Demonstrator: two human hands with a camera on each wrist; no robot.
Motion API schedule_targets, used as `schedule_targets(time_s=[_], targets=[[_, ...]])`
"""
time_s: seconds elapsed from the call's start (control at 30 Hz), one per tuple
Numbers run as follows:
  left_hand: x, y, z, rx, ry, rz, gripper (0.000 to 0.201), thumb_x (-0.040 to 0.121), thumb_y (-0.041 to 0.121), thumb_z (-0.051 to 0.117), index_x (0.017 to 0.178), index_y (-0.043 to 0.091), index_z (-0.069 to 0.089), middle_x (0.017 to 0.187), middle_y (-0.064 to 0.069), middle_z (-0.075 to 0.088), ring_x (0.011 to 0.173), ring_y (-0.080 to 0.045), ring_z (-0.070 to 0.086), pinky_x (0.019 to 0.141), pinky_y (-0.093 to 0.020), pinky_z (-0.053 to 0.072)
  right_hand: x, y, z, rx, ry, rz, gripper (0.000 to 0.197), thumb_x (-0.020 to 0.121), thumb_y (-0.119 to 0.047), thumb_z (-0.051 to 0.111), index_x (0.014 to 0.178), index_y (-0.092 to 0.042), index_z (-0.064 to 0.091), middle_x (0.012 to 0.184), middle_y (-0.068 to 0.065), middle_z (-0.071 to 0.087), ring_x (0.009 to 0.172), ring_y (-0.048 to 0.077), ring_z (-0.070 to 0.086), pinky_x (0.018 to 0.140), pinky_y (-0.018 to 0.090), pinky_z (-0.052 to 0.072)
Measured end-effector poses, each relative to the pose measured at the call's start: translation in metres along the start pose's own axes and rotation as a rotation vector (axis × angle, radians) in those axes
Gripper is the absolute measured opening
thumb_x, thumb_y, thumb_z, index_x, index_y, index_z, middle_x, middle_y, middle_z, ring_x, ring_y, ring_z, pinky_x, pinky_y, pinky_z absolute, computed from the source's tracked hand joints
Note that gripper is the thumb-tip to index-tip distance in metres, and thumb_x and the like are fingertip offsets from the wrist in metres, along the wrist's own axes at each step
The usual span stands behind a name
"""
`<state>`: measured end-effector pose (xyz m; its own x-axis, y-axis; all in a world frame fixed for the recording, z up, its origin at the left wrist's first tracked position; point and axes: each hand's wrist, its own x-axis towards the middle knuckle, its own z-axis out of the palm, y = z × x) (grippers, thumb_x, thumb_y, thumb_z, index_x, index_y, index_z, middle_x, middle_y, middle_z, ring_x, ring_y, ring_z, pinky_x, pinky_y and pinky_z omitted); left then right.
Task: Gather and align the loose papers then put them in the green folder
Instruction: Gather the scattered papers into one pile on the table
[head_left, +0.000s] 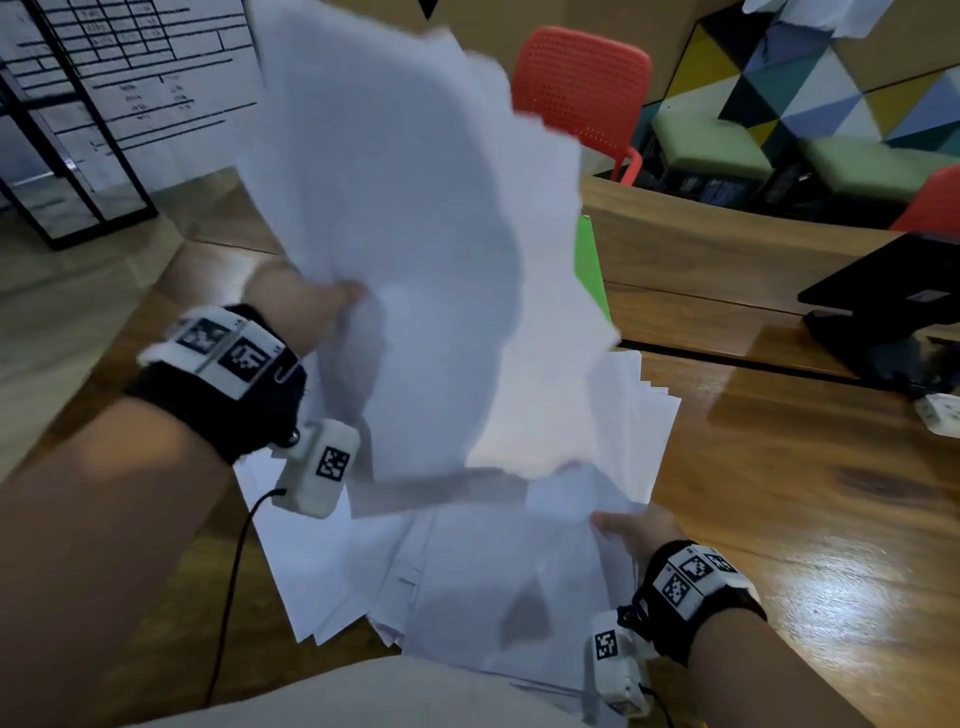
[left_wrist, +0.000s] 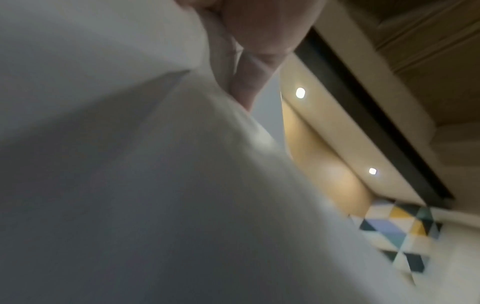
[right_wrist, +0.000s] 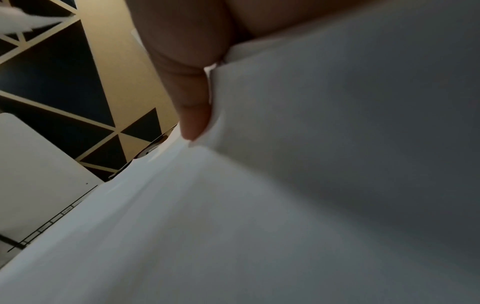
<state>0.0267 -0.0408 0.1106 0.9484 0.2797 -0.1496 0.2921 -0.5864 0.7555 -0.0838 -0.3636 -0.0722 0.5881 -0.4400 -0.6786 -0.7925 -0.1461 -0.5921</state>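
head view: papers (head_left: 415, 208) hiding green folder (head_left: 589, 260)

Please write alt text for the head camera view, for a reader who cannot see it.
The left hand lifts a messy sheaf of white papers above a wooden table, while the right hand holds more papers lying below. A green folder peeks out behind.

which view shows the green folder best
The head view. Only there does the green folder appear, as a narrow bright strip on the wooden table, mostly hidden behind the raised papers gripped by the left hand. Both wrist views show only paper, fingers and background; no folder.
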Motion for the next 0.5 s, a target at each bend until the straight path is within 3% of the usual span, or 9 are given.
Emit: schedule_targets(time_s=[0.07,0.1,0.17,0.2,0.23,0.3,0.33,0.43,0.5], targets=[[0.001,-0.021,0.027,0.044,-0.167,-0.007,0.044,0.080,0.026,0.067,0.115,0.000,0.061,0.101,-0.009,0.060,0.099,-0.024,0.057,0.073,-0.021,0.036,-0.007,-0.004,-0.002,0.060,-0.001,0.007,0.049,0.066,-0.023,0.077,0.104,0.004,0.062,0.097,0.017,0.067,0.093,0.035,0.064,0.089,0.044,0.051],[0.001,-0.033,0.039,0.053,-0.248,-0.017,0.057,0.069,0.032,0.074,0.116,0.001,0.061,0.110,-0.011,0.064,0.104,-0.025,0.059,0.081,-0.024,0.041,-0.011,-0.005,-0.003,0.111,0.005,0.032,0.040,0.073,-0.021,0.071,0.103,0.005,0.063,0.093,0.018,0.068,0.089,0.035,0.065,0.087,0.046,0.052],[0.001,-0.059,0.060,0.057,-0.331,-0.079,0.080,0.045,0.040,0.074,0.115,0.005,0.061,0.118,-0.016,0.065,0.110,-0.030,0.061,0.091,-0.032,0.046,-0.013,-0.008,-0.007,0.286,-0.071,0.105,0.023,0.089,-0.021,0.052,0.091,-0.001,0.062,0.077,0.018,0.068,0.071,0.032,0.065,0.071,0.040,0.049],[-0.002,-0.069,0.071,0.069,-0.347,-0.119,0.080,0.044,0.037,0.074,0.116,0.005,0.060,0.119,-0.017,0.064,0.110,-0.031,0.060,0.089,-0.032,0.045,-0.017,-0.010,-0.006,0.345,-0.109,0.109,0.026,0.093,-0.026,0.046,0.091,-0.006,0.062,0.078,0.016,0.068,0.072,0.031,0.066,0.069,0.038,0.046],[-0.006,-0.077,0.080,0.087,-0.350,-0.147,0.076,0.050,0.033,0.077,0.118,0.004,0.057,0.121,-0.018,0.063,0.111,-0.032,0.059,0.087,-0.031,0.044,-0.020,-0.012,-0.006,0.351,-0.144,0.104,0.031,0.092,-0.038,0.048,0.102,-0.011,0.062,0.091,0.015,0.069,0.085,0.031,0.066,0.076,0.040,0.047],[-0.020,-0.088,0.099,0.155,-0.333,-0.181,0.064,0.071,0.027,0.074,0.124,0.003,0.048,0.128,-0.018,0.057,0.117,-0.033,0.054,0.090,-0.034,0.042,-0.010,-0.006,-0.002,0.255,-0.118,0.098,0.084,0.066,-0.064,0.068,0.129,-0.012,0.051,0.126,0.012,0.058,0.115,0.033,0.055,0.098,0.046,0.043],[-0.027,-0.092,0.110,0.190,-0.351,-0.197,0.061,0.078,0.027,0.069,0.128,0.003,0.043,0.132,-0.018,0.053,0.120,-0.033,0.051,0.094,-0.035,0.041,-0.009,-0.004,-0.003,0.177,-0.081,0.059,0.098,0.058,-0.064,0.074,0.133,-0.007,0.048,0.130,0.013,0.055,0.117,0.033,0.053,0.098,0.042,0.043],[-0.039,-0.092,0.133,0.247,-0.519,-0.137,0.058,0.087,0.032,0.057,0.134,0.008,0.035,0.136,-0.012,0.049,0.124,-0.030,0.048,0.097,-0.032,0.038,-0.018,-0.006,-0.004,0.034,-0.008,-0.029,0.065,0.070,-0.037,0.078,0.118,0.001,0.058,0.113,0.016,0.063,0.099,0.031,0.060,0.078,0.034,0.050],[-0.036,-0.093,0.137,0.311,-0.590,-0.082,0.056,0.084,0.046,0.052,0.129,0.015,0.043,0.130,-0.009,0.053,0.117,-0.031,0.053,0.096,-0.029,0.039,-0.021,-0.005,-0.006,0.055,-0.034,-0.031,0.053,0.069,-0.028,0.080,0.110,-0.001,0.062,0.106,0.016,0.067,0.096,0.034,0.064,0.086,0.043,0.053]])
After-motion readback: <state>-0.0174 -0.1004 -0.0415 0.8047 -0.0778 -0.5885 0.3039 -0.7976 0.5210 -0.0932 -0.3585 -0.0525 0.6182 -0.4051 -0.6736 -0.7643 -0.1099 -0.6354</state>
